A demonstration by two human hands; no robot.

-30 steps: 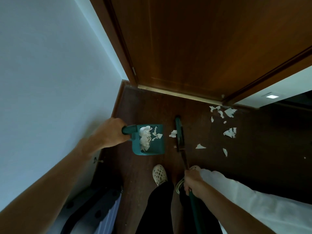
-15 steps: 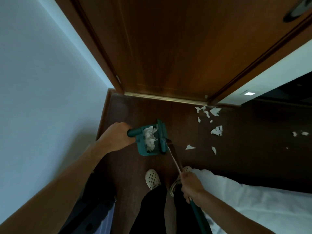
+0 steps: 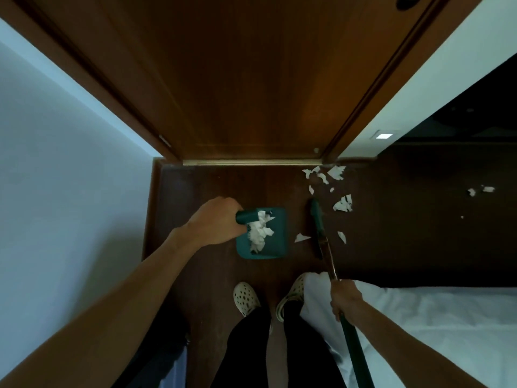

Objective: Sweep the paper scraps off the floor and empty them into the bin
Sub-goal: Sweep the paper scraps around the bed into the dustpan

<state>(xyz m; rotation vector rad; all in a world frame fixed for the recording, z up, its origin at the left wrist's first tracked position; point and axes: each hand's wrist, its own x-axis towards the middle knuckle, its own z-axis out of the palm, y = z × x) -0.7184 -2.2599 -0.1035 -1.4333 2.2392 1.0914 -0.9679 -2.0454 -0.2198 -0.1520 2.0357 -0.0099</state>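
Now that the broom (image 3: 317, 219) has swung back from the dustpan (image 3: 275, 233), held by the left hand (image 3: 214, 222), the right hand (image 3: 345, 302), gripping it, can sweep more scraps (image 3: 342, 204).

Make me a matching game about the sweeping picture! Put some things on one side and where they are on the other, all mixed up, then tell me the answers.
Things:
1. dustpan
2. broom
3. paper scraps in a heap
4. loose paper scraps

Places:
A. lying on the dark floor near the door
B. inside the dustpan
C. handle held by the left hand
D. stick held by the right hand

Answers: 1-C, 2-D, 3-B, 4-A
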